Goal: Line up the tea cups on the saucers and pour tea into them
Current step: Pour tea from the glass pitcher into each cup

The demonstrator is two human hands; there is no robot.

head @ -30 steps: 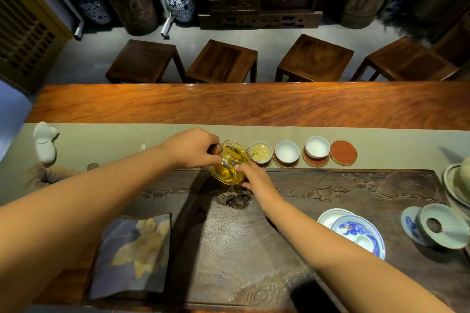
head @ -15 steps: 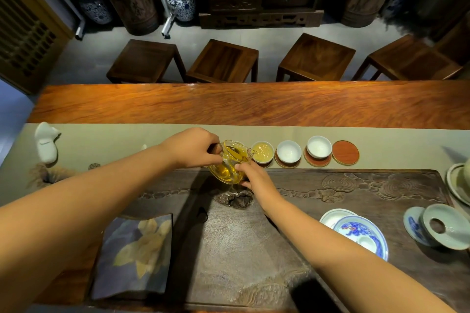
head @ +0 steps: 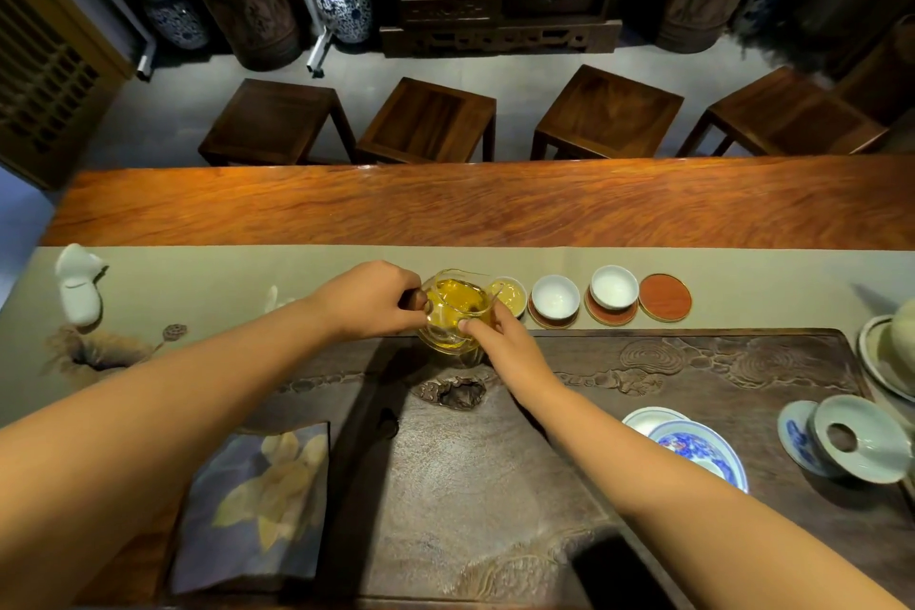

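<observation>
While I pour: my left hand [head: 369, 300] grips the handle side of the glass pitcher [head: 453, 312], fingers curled round it, and my right hand [head: 500, 337] steadies the near wall with its fingertips [head: 468, 325] pressed on the glass.
Change: compared with a second ago, the pitcher sits less steeply tipped, its mouth more level, and the first cup looks fuller; both hands keep their hold.
Meaning: I judge the first pour is finishing, so the pitcher should travel right to the next cup.
Pitcher contents: amber tea, a good share left, with a dark speck or two near the spout.
First cup [head: 507, 295]: just beside the pitcher's spout, holding pale yellow tea; its saucer is hidden by the pitcher and my fingers.
Second cup [head: 555, 297]: white, looks empty, seated on a reddish saucer [head: 552, 320].
Third cup [head: 614, 287]: white, looks empty, on its own saucer [head: 611, 315], sitting towards the far edge.
Bare saucer [head: 665, 297]: at the right end of the row, no cup on it yet.
Where they stand: all in a line on the cloth runner [head: 223, 282], along the far edge of the dark carved tea tray [head: 693, 362].
Near right: a blue-and-white bowl [head: 698, 453] and a pale strainer on its stand [head: 859, 443] rest on the tray; whether the bowl holds liquid I cannot tell.
Surface: red-brown wood [head: 445, 203] beyond the runner.
</observation>
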